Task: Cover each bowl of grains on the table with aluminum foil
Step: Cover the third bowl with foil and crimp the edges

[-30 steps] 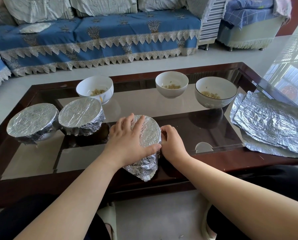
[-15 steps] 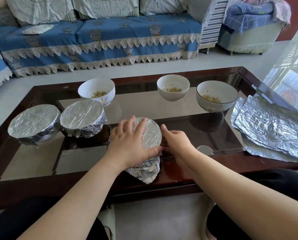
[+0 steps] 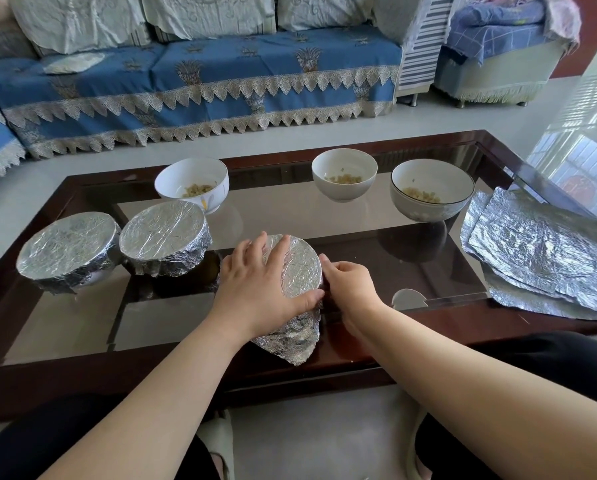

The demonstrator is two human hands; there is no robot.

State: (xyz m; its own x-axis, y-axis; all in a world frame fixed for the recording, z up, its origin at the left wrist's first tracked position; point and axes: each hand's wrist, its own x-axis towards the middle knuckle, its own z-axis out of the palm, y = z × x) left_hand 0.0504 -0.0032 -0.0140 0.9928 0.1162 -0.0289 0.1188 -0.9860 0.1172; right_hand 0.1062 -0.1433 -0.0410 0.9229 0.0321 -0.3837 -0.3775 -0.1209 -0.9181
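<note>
Under our flat, spread left hand (image 3: 255, 285): foil-topped bowl (image 3: 298, 268); right hand (image 3: 350, 287) pinches its rim. Left of it: two foil-covered bowls (image 3: 165, 237). Beyond: three open bowls (image 3: 343, 173) holding grains (image 3: 345, 179).

Both forearms extend forward from the lower edge of the view and converge on the foil-covered bowl (image 3: 298, 268), which serves as the reference landmark. The left hand (image 3: 259, 282) lies palm-down on the top of the bowl, covering its left half; the fingers are spread and nearly straight, pointing away from the person, and the thumb runs along the near edge of the foil top. The right hand (image 3: 350, 287) is positioned against the right side of the bowl, with the fingers curled inward at the rim, in contact with the foil. Both wrists and forearms are bare.
</note>
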